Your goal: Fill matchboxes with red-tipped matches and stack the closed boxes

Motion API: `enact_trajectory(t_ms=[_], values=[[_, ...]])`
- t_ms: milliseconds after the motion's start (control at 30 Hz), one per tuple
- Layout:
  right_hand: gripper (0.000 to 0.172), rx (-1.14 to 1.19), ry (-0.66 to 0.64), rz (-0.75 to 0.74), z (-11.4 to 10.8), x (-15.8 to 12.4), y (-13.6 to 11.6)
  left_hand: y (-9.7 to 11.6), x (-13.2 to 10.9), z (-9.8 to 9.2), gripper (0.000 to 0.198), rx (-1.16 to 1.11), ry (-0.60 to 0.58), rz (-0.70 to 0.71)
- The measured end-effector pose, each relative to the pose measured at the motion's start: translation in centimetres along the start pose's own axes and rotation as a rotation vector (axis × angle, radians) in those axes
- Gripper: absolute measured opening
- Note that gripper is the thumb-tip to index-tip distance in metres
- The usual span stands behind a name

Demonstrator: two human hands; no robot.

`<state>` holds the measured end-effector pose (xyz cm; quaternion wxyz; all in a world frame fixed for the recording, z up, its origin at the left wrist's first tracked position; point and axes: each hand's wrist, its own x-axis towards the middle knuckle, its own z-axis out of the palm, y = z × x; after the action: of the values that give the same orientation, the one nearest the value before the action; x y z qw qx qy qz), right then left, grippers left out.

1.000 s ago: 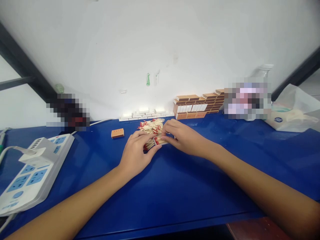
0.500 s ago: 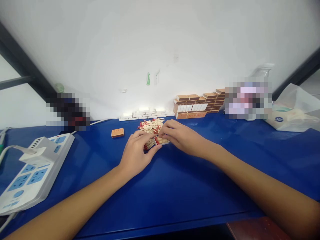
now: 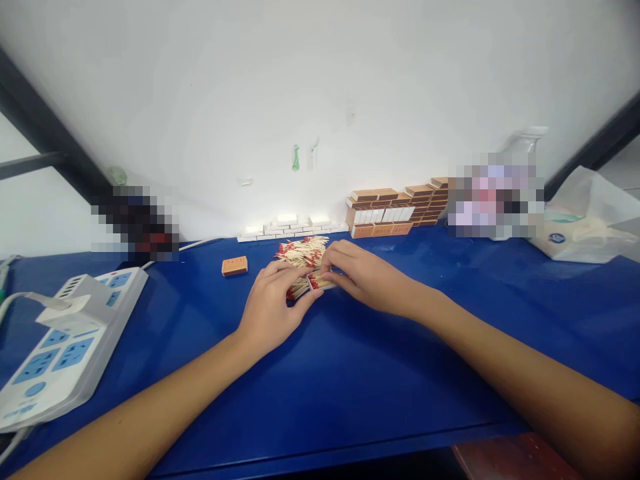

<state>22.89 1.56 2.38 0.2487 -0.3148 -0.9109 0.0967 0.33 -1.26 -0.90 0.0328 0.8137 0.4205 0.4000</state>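
A small white matchbox tray (image 3: 324, 285) filled with red-tipped matches lies on the blue table between my hands. My left hand (image 3: 274, 297) grips the tray's left end between thumb and forefinger. Some loose matches (image 3: 297, 289) show beneath its palm. Fingers bent together, my right hand (image 3: 353, 267) reaches over the tray's right part, its fingertips on the matches there. These fingertips partly cover the tray. Just behind the hands is a heap of loose matches (image 3: 305, 249), heads pointing various ways.
A closed orange matchbox (image 3: 235, 266) lies left of the heap. White trays (image 3: 293, 229) are stacked along the wall, with stacked brown matchboxes (image 3: 383, 213) to their right. A power strip (image 3: 75, 353) occupies the left side; a plastic bag (image 3: 585, 220) sits far right.
My right fingertips have moved down and slightly right, onto the matches in the tray. My left hand keeps its grip on the tray.
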Motion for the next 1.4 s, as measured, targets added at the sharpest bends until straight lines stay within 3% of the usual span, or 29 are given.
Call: enact_trajectory(t_ms=[533, 700, 767, 867, 1000, 1200, 1400], values=[[0.013, 0.001, 0.007, -0.035, -0.1, -0.3, 0.5, 0.0, -0.1, 0.0, 0.033, -0.003, -0.009, -0.005], [0.018, -0.024, 0.044, 0.053, -1.1, -0.3, 1.9, 0.0, -0.1, -0.2, 0.034, 0.003, -0.007, -0.024], [0.023, -0.067, 0.006, 0.108, -2.1, -0.8, 3.3, 0.0, -0.1, -0.3, 0.033, 0.007, -0.005, -0.029], [0.045, -0.090, -0.135, 0.195, -3.5, -2.0, 5.7, 0.1, -0.1, -0.4, 0.033, 0.009, -0.001, -0.020], [0.061, -0.093, -0.244, 0.296, -4.2, -3.1, 7.5, 0.1, 0.0, -0.4, 0.032, 0.003, 0.001, -0.014], [0.042, -0.093, -0.255, 0.349, -3.9, -2.8, 7.2, 0.1, 0.0, -0.4, 0.032, 0.016, -0.009, -0.028], [0.044, -0.029, -0.177, 0.311, -4.2, -2.2, 5.8, 0.0, -0.1, -0.4, 0.033, 0.013, -0.005, -0.016]])
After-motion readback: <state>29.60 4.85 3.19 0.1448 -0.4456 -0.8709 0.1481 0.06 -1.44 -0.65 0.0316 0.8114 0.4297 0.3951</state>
